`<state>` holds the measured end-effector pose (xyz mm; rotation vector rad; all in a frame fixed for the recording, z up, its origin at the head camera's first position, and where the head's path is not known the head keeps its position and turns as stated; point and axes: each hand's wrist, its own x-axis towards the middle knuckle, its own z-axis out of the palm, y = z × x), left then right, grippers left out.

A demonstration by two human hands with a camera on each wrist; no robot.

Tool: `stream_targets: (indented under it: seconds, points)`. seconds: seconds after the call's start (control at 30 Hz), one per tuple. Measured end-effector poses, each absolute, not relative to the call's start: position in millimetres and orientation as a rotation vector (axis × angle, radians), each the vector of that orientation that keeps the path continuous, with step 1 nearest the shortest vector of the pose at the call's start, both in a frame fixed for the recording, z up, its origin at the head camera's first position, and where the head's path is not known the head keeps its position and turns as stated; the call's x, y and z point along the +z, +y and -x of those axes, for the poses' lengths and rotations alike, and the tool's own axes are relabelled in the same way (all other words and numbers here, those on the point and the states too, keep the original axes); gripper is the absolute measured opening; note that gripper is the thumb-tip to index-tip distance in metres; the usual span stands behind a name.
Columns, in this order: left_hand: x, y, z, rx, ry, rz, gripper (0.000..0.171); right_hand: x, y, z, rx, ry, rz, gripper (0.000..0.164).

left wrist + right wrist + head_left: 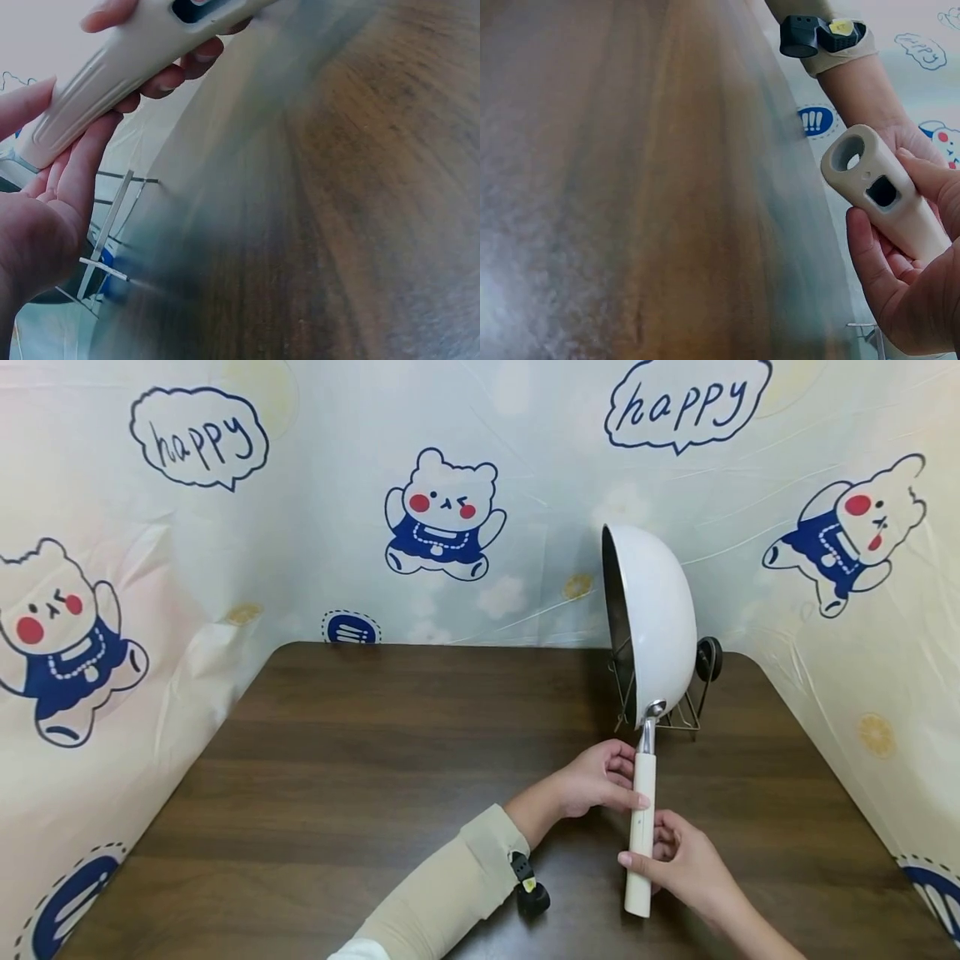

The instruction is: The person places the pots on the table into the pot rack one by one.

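Note:
A white frying pan [663,610] with a dark inside stands on its edge at the right of the table, its opening facing left. Its cream handle [640,839] points toward me. My left hand [596,781] holds the handle near the metal neck, thumb on one side and fingers beneath. Closer to the handle's end, my right hand [693,864] pinches it between thumb and fingers. In the right wrist view the handle's end [866,161] shows a round hole. A wire rack [682,727] sits around the pan's lower part, partly hidden by it.
A round black knob-like piece [708,658] shows behind the pan on the right; what it belongs to is hidden. The dark wooden table [375,760] ends at a printed cloth [555,527]. A small black camera [532,893] is strapped to the left wrist.

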<state>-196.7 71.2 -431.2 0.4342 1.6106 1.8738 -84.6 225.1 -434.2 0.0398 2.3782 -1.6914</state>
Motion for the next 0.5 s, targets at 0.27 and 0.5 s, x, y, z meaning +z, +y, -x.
stream_targets:
  seconds: [0.27, 0.5]
  points:
    - [-432, 70, 197, 1.832, 1.685, -0.445, 0.053, -440, 224, 87, -1.695, 2.365, -0.009, 0.057]
    - [-435, 69, 196, 1.794, 1.768, -0.459, 0.058, -445, 224, 90, -1.661, 2.388, -0.003, 0.059]
